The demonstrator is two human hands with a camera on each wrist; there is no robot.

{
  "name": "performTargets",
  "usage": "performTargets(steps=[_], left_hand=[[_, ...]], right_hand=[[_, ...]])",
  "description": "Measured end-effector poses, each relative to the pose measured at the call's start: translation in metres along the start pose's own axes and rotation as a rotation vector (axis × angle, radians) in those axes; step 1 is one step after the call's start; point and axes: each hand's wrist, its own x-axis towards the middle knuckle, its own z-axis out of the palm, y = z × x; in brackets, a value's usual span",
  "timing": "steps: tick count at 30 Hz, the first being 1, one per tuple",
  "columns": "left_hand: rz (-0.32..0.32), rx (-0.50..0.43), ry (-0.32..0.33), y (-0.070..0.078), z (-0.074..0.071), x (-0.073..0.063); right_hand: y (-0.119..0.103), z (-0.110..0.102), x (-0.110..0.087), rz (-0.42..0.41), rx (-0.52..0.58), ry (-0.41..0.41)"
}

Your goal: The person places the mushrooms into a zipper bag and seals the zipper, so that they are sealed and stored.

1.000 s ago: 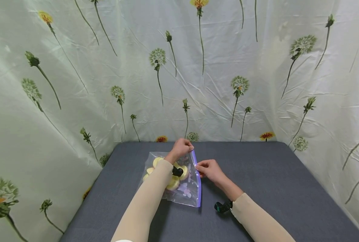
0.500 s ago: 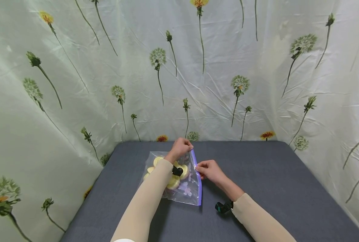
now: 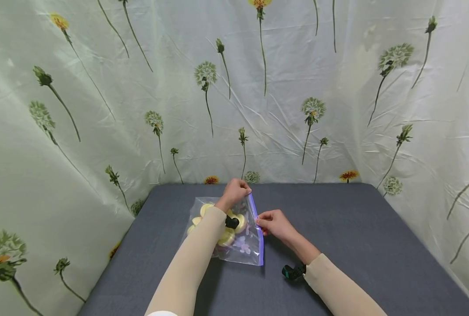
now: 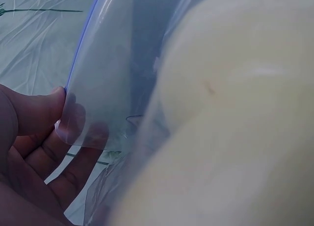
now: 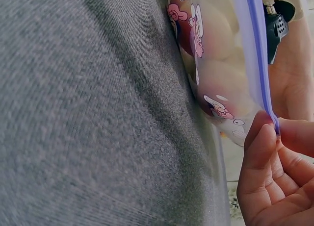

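A clear zip-lock bag [image 3: 250,258] with a purple zipper strip [image 3: 261,250] is held between my hands over the grey surface. Several pale yellow, rounded pieces [image 3: 227,238] lie inside, blurred and large in the left wrist view; pink printed figures [image 5: 220,108] mark the plastic. My left hand [image 3: 234,193] pinches the strip's far end, thumb on one side and fingers behind the film. Farther down the strip, my right hand [image 3: 274,224] pinches it between thumb and finger. The left forearm covers part of the bag in the head view.
The dark grey table [image 3: 317,202] extends around the bag. A pale curtain [image 3: 277,131] printed with dandelions hangs behind it and along both sides. Black wrist devices [image 3: 292,272] sit at the cuffs of both beige sleeves [image 3: 337,285].
My right fingers have slipped slightly toward the near end of the strip. The bag's near corner has shifted a little away from me. My left hand keeps its pinch.
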Motion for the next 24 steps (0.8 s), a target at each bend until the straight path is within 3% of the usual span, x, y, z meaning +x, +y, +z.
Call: performTargets(steps=[24], left_hand=[[0.008,0.030,0.033,0.009,-0.009,-0.003]], right_hand=[[-0.006,0.002,-0.017,-0.013,-0.006,-0.041]])
